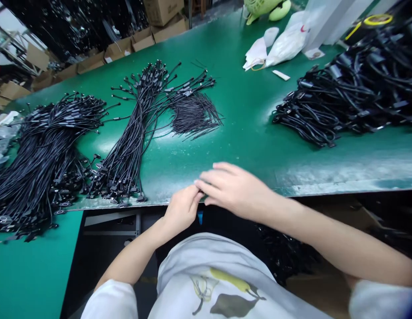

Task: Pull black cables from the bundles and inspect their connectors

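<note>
Black cables (133, 128) lie ahead-left of the hands (182, 207).

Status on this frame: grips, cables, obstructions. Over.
Left grip and right grip together at table edge; contents hidden. Black cables piled left. Bundled cables right, apart from both grips.

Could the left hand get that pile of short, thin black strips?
Probably yes: only flat green tabletop lies between the bare left hand and the pile of short, thin black strips, though the left fingers are close to the bare right hand.
</note>
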Available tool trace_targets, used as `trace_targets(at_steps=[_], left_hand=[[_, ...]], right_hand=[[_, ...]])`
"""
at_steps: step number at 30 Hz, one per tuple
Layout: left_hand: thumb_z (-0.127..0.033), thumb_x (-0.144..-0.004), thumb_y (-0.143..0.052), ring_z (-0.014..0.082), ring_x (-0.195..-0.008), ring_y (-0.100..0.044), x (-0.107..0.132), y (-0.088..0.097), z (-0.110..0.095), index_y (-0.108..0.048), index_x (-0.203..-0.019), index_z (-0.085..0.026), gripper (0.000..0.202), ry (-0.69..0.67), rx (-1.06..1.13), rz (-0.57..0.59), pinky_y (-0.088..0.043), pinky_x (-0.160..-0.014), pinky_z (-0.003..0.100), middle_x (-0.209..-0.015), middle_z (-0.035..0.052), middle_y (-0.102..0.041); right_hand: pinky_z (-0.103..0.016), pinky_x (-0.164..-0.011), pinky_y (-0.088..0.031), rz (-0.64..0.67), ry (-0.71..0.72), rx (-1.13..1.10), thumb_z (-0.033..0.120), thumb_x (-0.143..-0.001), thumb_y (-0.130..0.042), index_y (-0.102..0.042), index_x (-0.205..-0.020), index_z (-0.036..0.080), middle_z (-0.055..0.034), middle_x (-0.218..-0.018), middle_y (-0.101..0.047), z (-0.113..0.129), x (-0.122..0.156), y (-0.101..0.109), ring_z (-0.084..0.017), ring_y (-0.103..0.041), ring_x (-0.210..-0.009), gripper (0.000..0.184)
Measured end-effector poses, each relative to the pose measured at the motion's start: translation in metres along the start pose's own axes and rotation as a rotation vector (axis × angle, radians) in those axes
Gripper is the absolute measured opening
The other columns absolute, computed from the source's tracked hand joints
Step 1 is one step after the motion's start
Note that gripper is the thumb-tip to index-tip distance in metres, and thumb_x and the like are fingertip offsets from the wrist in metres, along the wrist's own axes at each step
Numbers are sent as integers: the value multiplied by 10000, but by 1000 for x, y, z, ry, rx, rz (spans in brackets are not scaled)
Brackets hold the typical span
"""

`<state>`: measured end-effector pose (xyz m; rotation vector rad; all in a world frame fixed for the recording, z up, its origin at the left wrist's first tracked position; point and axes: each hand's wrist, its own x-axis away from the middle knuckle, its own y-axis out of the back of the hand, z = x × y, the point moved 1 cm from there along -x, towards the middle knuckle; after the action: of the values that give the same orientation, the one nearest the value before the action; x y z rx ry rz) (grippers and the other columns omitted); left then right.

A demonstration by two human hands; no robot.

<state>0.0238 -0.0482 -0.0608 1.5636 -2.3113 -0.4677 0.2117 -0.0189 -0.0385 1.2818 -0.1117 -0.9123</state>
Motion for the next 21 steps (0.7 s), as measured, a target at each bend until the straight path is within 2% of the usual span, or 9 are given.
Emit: trace_targets(at_steps=[3, 6, 9, 12, 15, 17, 19, 21], left_hand=[[-220, -925, -477, 178, -687, -461, 1, 2, 2, -546, -789, -208, 153, -102, -254, 78, -325, -683, 297, -752, 32, -529], [-224, -944, -441, 183, -660, -461, 1, -1, 4, -514, -800, -215, 161, -120, -311, 152, -320, -654, 301, -727, 24, -519], [-290, -971, -406, 176, -650, -452, -2, 0, 7, -494, -827, -220, 183, -89, -266, 189, -312, -639, 299, -729, 11, -514], [-374, -991, -347, 157, -640, -437, -7, 4, 9, -482, -811, -214, 276, -13, -145, 276, -312, -626, 288, -717, -5, -504], [-421, -988, -325, 137, -629, -434, -12, 8, 9, -480, -756, -198, 357, 102, 28, 369, -337, -629, 269, -669, -20, -475], [-442, -971, -353, 131, -634, -431, -15, 8, 9, -481, -726, -189, 375, 138, 76, 348, -341, -629, 262, -661, -21, -471], [-468, -953, -382, 126, -633, -423, -17, 7, 11, -517, -740, -178, 385, 155, 121, 297, -330, -614, 257, -663, -19, -470], [-505, -933, -414, 114, -596, -398, -18, 6, 15, -571, -802, -162, 399, 210, 251, 236, -306, -577, 248, -640, -28, -444]], right_hand=[[-316, -601, -371, 244, 36, 247, 145, -958, -444, -576, -890, 139, -64, -765, -590, 5, 17, -13, -191, -547, -663, 150], [-311, -542, -302, 333, 55, 227, 244, -984, -466, -544, -874, 164, -43, -774, -576, 5, 23, -20, -192, -546, -645, 157], [-315, -538, -281, 339, 53, 244, 254, -987, -463, -550, -967, 151, -44, -789, -586, 2, 21, -18, -191, -548, -638, 137], [-313, -524, -249, 374, 66, 283, 148, -947, -456, -566, -925, 155, -45, -760, -589, 4, 18, -17, -184, -533, -603, 113], [-302, -537, -268, 420, 98, 267, 89, -910, -463, -598, -906, 147, -56, -755, -608, 4, 11, -14, -180, -541, -624, 147], [-284, -559, -309, 470, 107, 131, 155, -945, -475, -631, -902, 145, -62, -764, -626, -7, 0, -8, -172, -554, -657, 161], [-265, -621, -377, 513, 104, -138, 264, -990, -449, -665, -912, 166, -59, -825, -655, -33, -16, 0, -163, -580, -727, 250], [-272, -719, -430, 408, -11, -319, 334, -1019, -371, -684, -972, 194, -53, -933, -669, -74, -38, 7, -166, -597, -815, 346]])
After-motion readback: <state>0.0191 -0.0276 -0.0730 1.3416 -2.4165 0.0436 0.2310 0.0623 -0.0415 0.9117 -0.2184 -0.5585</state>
